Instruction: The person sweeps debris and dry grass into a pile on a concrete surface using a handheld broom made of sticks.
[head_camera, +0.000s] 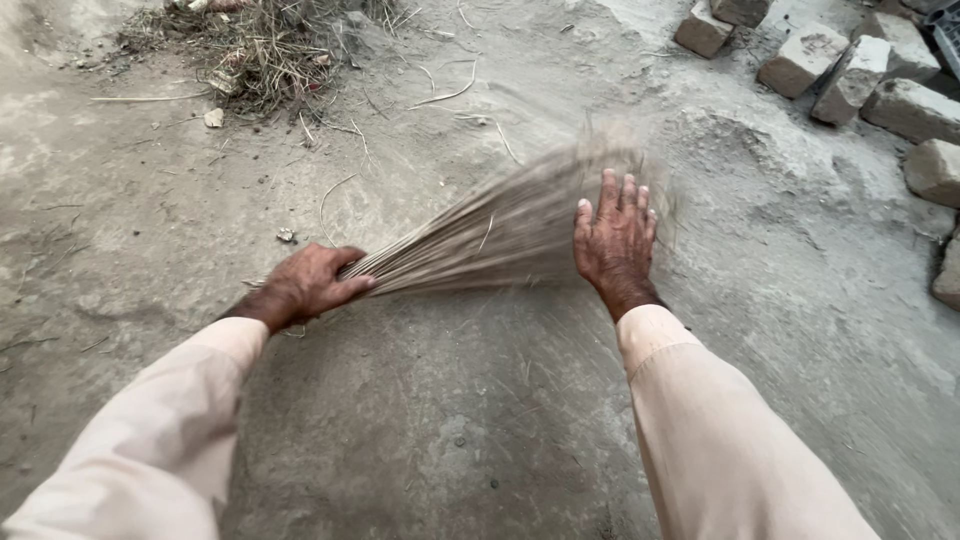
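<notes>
Nearest the camera, two pale cream sleeves run up from the bottom corners of the frame, well apart. The left hand (308, 286), at centre left, is clamped around the bound neck of a straw-coloured broom of thin dry stalks (500, 225). The right hand (616, 243), just right of centre, lies flat with fingers spread and pressed on the fanned bristles; it grips nothing. The broom stretches between the two hands, rising from the left fist toward the upper right, its tips blurred low over the dusty grey packed-earth ground (430, 430).

Farther off, at the upper left, sits a heap of dry twigs and straw litter (260, 50). Along the upper right edge lies a loose row of rough grey-brown stone blocks (850, 75).

Judging from this: the brittle stalks could snap or work loose from the bundle if the flat palm bears down too hard. Fine dust could billow up toward the face, and splintery stalk ends might prick the bare palm. A wide swing to the right could rap knuckles on the blocks.
</notes>
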